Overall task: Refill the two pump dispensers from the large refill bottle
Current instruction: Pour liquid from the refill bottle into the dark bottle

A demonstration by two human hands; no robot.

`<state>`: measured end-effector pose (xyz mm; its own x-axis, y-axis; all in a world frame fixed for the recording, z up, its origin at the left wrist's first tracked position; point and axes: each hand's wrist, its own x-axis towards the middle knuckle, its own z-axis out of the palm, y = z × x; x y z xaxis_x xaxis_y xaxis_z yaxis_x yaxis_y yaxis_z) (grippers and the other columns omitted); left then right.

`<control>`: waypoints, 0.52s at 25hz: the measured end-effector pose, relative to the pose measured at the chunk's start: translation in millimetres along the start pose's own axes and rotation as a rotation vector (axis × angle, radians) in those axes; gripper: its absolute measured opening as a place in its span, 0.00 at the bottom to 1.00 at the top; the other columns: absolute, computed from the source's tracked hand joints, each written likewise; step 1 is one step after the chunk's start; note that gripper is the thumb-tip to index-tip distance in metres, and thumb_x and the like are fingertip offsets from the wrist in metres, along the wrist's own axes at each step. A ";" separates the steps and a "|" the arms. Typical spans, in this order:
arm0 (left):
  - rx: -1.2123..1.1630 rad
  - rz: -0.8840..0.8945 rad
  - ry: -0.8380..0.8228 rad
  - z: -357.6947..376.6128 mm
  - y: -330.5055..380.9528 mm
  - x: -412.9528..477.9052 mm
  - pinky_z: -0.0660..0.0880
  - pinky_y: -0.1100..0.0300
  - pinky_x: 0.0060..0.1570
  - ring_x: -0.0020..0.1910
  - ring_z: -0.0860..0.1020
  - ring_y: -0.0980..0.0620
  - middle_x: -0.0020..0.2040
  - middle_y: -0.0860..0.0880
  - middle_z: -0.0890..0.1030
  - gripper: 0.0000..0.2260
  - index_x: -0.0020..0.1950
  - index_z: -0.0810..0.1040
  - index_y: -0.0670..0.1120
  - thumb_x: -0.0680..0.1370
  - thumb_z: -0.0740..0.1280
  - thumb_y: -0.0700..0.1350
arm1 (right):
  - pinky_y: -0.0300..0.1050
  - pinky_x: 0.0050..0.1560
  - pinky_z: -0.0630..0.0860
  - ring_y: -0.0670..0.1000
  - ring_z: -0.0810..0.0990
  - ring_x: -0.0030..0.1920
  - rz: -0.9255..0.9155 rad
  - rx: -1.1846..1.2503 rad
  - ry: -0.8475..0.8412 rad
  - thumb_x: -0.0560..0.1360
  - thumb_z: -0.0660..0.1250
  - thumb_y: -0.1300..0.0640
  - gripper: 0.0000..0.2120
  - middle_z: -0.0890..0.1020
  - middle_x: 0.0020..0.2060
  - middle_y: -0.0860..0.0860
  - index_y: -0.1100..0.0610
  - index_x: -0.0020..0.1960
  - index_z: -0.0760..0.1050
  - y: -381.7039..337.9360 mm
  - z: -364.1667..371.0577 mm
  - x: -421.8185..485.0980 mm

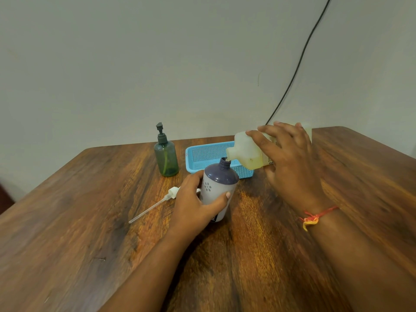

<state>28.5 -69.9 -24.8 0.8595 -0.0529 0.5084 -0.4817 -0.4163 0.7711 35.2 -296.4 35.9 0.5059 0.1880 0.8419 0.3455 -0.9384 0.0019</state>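
Soft, even indoor light; faint shadows on tabletop (90, 221). Slight overall blur, near forearms softest. Wide-angle bowing at edges.

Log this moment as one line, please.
pour | right hand tips refill bottle at white dispenser mouth | left hand steadies | pump on table | green dispenser capped

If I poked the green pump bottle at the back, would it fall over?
Probably quite easily. The green pump bottle looks nearly empty, with just a little liquid at the bottom, so it is likely light. It is tall and narrow with its pump still on top, so a poke up high might tip it. Its round body could then roll on the table.
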 end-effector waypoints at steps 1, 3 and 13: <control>0.001 0.000 0.001 0.2 -0.2 -0.1 0.78 0.62 0.49 0.58 0.75 0.64 0.59 0.60 0.78 0.26 0.65 0.74 0.58 0.69 0.76 0.57 | 0.61 0.77 0.55 0.60 0.68 0.71 -0.001 -0.001 0.001 0.68 0.71 0.69 0.36 0.76 0.68 0.53 0.50 0.73 0.72 0.2 -0.3 -0.3; -0.001 0.002 0.004 0.1 -0.1 0.2 0.78 0.62 0.49 0.58 0.75 0.64 0.59 0.61 0.78 0.25 0.65 0.74 0.58 0.69 0.76 0.56 | 0.61 0.77 0.55 0.60 0.68 0.71 -0.002 0.001 0.003 0.68 0.71 0.70 0.36 0.76 0.68 0.53 0.50 0.73 0.72 0.5 -0.5 -0.2; 0.008 0.004 0.005 -0.2 2.0 -0.1 0.77 0.63 0.50 0.58 0.75 0.65 0.58 0.62 0.78 0.24 0.63 0.73 0.60 0.70 0.78 0.53 | 0.62 0.78 0.56 0.60 0.68 0.72 -0.003 -0.006 0.001 0.69 0.72 0.70 0.35 0.76 0.68 0.53 0.50 0.73 0.71 0.6 -0.4 -0.4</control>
<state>27.4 -70.5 -23.2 0.8569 -0.0501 0.5131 -0.4835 -0.4234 0.7661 34.9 -297.1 35.9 0.5042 0.1904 0.8423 0.3424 -0.9395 0.0074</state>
